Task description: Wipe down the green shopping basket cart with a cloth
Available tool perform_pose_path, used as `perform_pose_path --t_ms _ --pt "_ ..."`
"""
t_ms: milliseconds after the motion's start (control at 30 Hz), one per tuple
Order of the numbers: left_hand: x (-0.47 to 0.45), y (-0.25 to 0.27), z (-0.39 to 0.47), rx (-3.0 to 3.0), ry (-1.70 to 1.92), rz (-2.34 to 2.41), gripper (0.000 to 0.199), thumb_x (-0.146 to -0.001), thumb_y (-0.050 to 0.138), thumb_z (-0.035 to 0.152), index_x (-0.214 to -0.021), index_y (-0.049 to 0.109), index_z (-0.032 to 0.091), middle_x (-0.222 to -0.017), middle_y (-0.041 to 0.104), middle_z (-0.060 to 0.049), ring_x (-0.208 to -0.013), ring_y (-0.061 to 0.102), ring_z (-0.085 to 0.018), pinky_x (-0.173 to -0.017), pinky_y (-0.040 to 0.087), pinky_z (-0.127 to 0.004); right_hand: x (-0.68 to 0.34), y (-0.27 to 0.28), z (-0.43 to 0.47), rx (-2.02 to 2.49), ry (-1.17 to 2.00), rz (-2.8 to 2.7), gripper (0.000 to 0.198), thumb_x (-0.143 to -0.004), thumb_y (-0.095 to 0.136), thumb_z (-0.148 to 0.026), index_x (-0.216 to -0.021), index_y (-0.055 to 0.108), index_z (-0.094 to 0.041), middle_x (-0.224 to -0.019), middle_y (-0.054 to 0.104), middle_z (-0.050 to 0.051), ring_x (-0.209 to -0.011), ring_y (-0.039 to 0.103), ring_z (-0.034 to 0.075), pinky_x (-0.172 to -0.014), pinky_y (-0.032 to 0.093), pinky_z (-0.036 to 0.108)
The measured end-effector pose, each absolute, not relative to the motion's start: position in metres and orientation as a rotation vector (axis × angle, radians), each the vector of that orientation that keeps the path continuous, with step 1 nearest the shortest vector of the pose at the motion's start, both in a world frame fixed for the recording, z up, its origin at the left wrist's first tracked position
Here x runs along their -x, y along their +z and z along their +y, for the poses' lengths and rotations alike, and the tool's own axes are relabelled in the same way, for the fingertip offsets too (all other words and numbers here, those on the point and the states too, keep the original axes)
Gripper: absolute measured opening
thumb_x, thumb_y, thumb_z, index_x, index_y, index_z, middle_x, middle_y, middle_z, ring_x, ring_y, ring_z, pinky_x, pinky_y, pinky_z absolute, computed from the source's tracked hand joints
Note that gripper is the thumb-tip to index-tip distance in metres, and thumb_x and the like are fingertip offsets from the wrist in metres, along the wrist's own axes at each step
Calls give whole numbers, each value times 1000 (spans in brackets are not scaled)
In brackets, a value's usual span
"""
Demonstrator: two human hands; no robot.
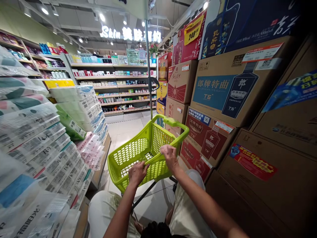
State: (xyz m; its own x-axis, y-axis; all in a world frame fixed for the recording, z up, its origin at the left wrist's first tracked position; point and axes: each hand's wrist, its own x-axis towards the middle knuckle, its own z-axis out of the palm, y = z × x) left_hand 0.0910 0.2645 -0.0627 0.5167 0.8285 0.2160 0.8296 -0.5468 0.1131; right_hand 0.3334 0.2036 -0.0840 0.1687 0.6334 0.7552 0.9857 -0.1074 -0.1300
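Note:
A lime-green plastic shopping cart (163, 165) stands sideways in front of me, its perforated basket holding nothing that I can see. My left hand (137, 172) is closed over the near rim, fingers curled to the inside. Farther right along the same rim, my right hand (169, 156) grips with bent fingers. The cart's raised push handle (173, 122) is beyond my right hand, touched by neither hand. A grey pole (149, 72) with a dark hook rises at the cart's far side. Below the basket, dark legs run down between my knees.
Stacked tissue packs (49, 145) line the left side on a low wooden base (101, 165). Tall piles of liquor cartons (223, 89) close in on the right. Pale floor tiles (121, 127) lead to cosmetics shelves (114, 79) under a lit sign (131, 33).

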Motion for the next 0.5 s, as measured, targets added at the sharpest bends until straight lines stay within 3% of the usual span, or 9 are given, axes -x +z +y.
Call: perform_pose_path --t_ms 67,267,400,500 --pt "-90 -64 266 2742 -391 -1480 37 -99 42 54 -95 65 26 -104 75 -3 -104 66 -22 -77 42 -29 -335 -88 204 1806 -745 -1588 55 -83 49 -1 -127 65 -30 -130 50 14 -112 42 29 -80 53 38" --pt "-94 -62 266 2742 -379 -1500 42 -100 37 56 -95 65 25 -103 75 -4 -106 66 -22 -80 42 -29 -354 -67 208 1880 -800 -1043 50 -89 38 -5 -125 66 -24 -127 47 15 -109 44 29 -84 52 42" --pt "-95 -54 260 2779 -352 -1495 46 -101 33 55 -98 66 24 -106 75 -6 -107 65 -24 -85 43 -32 -320 -94 201 1757 -788 -1407 53 -86 43 -1 -124 67 -29 -130 48 12 -114 44 27 -92 51 41" --pt "-86 -51 256 2745 -442 -1526 46 -102 31 53 -106 66 24 -108 75 -7 -108 64 -26 -100 39 -40 -325 -104 191 1739 -740 -1426 51 -87 47 -4 -126 66 -29 -130 47 11 -117 43 27 -96 50 42"
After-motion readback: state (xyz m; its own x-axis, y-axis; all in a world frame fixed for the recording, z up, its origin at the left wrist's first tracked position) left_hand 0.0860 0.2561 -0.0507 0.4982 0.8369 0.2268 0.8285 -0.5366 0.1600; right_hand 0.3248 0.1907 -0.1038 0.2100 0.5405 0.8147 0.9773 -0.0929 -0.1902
